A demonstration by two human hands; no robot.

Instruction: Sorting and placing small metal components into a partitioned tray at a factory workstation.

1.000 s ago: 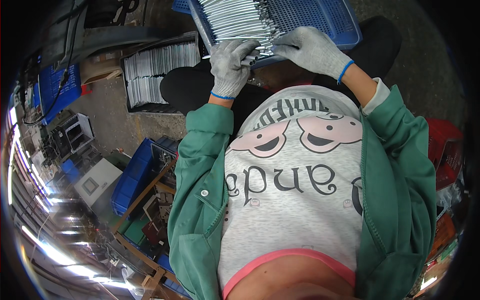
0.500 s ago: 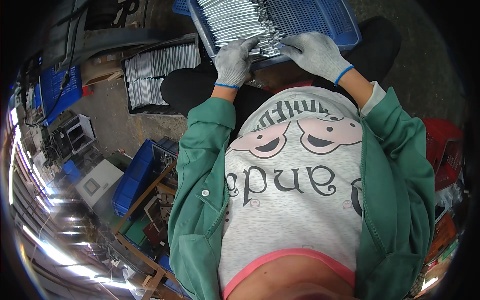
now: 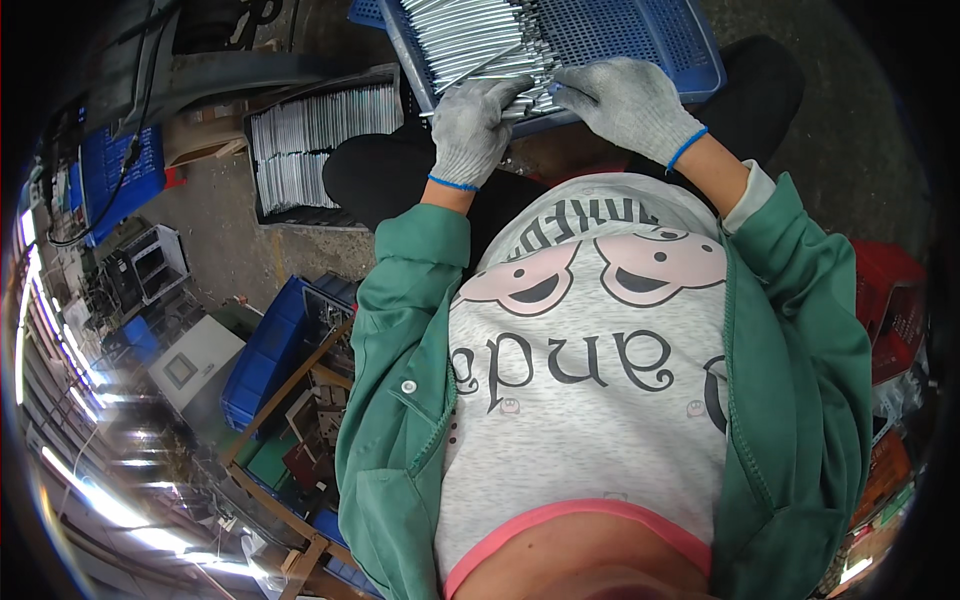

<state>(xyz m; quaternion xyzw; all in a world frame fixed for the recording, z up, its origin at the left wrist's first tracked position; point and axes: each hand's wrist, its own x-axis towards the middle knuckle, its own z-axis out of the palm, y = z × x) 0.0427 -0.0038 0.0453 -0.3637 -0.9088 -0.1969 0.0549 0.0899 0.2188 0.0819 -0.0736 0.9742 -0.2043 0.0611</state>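
Note:
A blue perforated plastic basket (image 3: 655, 35) in front of my lap holds a dense row of thin silvery metal rods (image 3: 465, 40). One rod lies aslant across the others. My left hand (image 3: 468, 132), in a grey knitted glove, is closed at the basket's near edge with its thumb and forefinger toward the right. A rod end shows left of this hand and another piece right of it. My right hand (image 3: 632, 112), gloved alike, is closed in a pinch beside the rods' right ends. What its fingertips hold is too small to make out.
A dark crate (image 3: 262, 205) packed with similar rods stands on the floor to the left. Beyond it are a blue crate (image 3: 120, 180) and a machine's grey frame (image 3: 220, 85). A red plastic crate (image 3: 885, 300) is at the right. My dark-trousered knees flank the basket.
My left hand has shifted slightly, and its fingers reach further right. A rod now lies slanted over the row. The right hand has moved only a little to the left.

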